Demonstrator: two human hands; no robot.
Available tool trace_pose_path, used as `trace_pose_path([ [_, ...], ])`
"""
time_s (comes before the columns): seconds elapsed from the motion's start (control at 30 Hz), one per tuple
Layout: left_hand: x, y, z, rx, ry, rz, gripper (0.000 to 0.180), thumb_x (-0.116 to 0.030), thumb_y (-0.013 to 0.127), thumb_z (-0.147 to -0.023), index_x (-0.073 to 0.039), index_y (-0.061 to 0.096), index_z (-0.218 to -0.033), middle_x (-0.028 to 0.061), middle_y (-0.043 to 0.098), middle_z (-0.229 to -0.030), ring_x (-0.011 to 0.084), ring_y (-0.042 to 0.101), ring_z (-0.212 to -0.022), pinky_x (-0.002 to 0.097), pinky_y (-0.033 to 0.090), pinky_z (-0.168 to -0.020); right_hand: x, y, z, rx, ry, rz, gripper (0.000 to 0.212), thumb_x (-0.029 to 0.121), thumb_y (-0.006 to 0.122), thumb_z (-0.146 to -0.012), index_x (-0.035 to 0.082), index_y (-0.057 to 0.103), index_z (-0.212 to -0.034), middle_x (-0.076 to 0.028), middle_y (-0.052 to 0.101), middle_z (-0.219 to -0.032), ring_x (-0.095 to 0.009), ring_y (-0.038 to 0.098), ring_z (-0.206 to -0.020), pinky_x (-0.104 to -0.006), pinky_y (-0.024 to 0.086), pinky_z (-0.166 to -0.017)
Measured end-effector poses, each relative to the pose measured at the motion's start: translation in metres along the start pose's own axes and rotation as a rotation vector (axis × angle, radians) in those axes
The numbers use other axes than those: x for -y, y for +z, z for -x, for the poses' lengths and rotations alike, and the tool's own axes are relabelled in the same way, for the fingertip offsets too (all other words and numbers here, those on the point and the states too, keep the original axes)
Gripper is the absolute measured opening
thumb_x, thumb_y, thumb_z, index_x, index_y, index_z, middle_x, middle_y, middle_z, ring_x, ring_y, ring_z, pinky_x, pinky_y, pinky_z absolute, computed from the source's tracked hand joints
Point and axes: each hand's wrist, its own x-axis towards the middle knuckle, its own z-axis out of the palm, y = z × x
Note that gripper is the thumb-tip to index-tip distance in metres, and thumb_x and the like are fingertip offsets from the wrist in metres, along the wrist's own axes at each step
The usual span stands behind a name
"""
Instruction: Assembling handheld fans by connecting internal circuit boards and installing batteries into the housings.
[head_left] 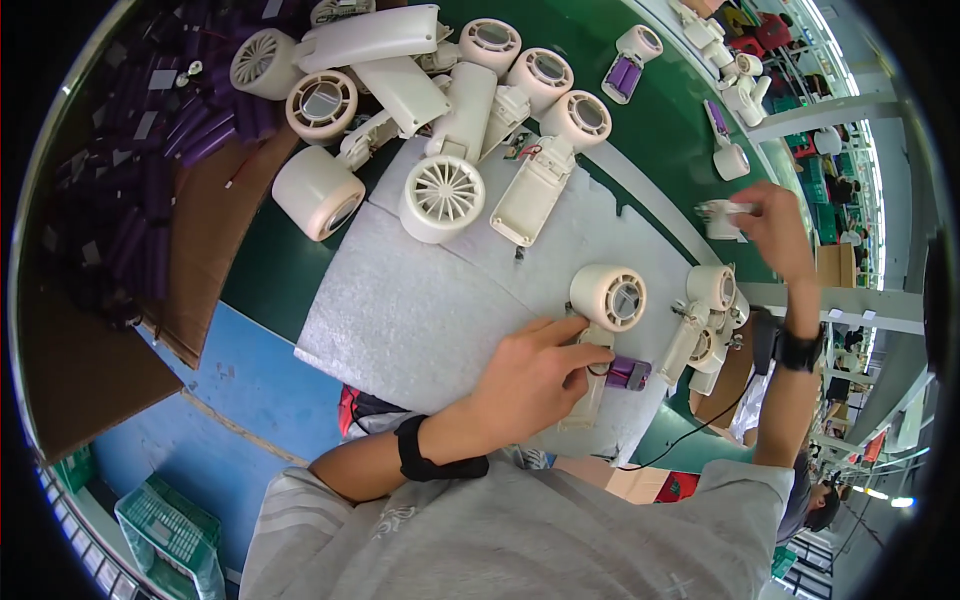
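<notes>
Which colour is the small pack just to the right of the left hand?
The small pack is purple, best seen in the head view.

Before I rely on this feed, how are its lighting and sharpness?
Head view: fisheye bending curves the green workbench toward the rim; the piled purple battery packs sit in shadow; a bright strip at far right is washed out; the left hand looks fairly clear; the white piece by the right hand looks soft, its detail hard to read.
</notes>
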Motion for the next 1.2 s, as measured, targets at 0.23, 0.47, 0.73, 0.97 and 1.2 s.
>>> trace_pose_path([
  [0.23, -0.002, -0.001, 0.003, -0.005, 0.032, -0.047, 0.030, -0.001, 0.064, -0.067, -0.013, 0.074, -0.094, 0.0115, 0.067, -0.101, 0.0294, 0.065, -0.085, 0.0362, 0.054, -0.073, 0.132, 0.028, 0.014, -0.105, -0.528, -0.081, 0.025, -0.006, 0.066, -0.072, 0.003, 0.070, -0.094, -0.014, 0.059, -0.086, -0.030, 0.060, -0.069, -0.0357, 0.048, -0.063],
  [0.47, -0.003, 0.001, 0.001, 0.016, 0.039, -0.077, 0.029, -0.003, 0.065, -0.069, -0.012, 0.074, -0.095, 0.0139, 0.067, -0.105, 0.0300, 0.066, -0.090, 0.0365, 0.055, -0.077, 0.186, 0.054, -0.004, -0.230, -0.560, -0.096, 0.032, -0.007, 0.061, -0.074, 0.003, 0.067, -0.104, -0.013, 0.062, -0.101, -0.031, 0.063, -0.078, -0.0360, 0.051, -0.069],
  [0.73, -0.009, -0.004, 0.005, 0.003, 0.022, -0.052, 0.028, -0.001, 0.066, -0.068, -0.010, 0.073, -0.094, 0.0112, 0.067, -0.099, 0.0286, 0.065, -0.083, 0.0367, 0.053, -0.072, 0.154, -0.002, 0.079, -0.091, -0.528, -0.547, 0.043, -0.006, 0.062, -0.074, 0.001, 0.060, -0.117, -0.014, 0.058, -0.118, -0.026, 0.065, -0.090, -0.0360, 0.052, -0.076],
  [0.97, -0.008, -0.007, -0.012, 0.115, -0.101, 0.000, 0.033, 0.005, 0.065, -0.069, -0.010, 0.073, -0.097, 0.0127, 0.067, -0.107, 0.0194, 0.065, -0.076, 0.0260, 0.051, -0.065, 0.114, 0.059, 0.153, 0.146, -0.171, -0.385, 0.047, -0.005, 0.068, -0.070, 0.003, 0.057, -0.115, -0.014, 0.057, -0.111, -0.033, 0.060, -0.088, -0.0356, 0.050, -0.077],
  [1.2, -0.004, -0.006, -0.014, 0.137, -0.162, -0.027, 0.034, 0.008, 0.064, -0.070, -0.009, 0.074, -0.098, 0.0124, 0.066, -0.111, 0.0114, 0.064, -0.078, 0.0221, 0.049, -0.063, 0.098, 0.094, 0.149, 0.196, -0.180, -0.491, 0.053, 0.000, 0.071, -0.068, 0.001, 0.052, -0.118, -0.015, 0.059, -0.102, -0.028, 0.063, -0.087, -0.0326, 0.051, -0.073],
])
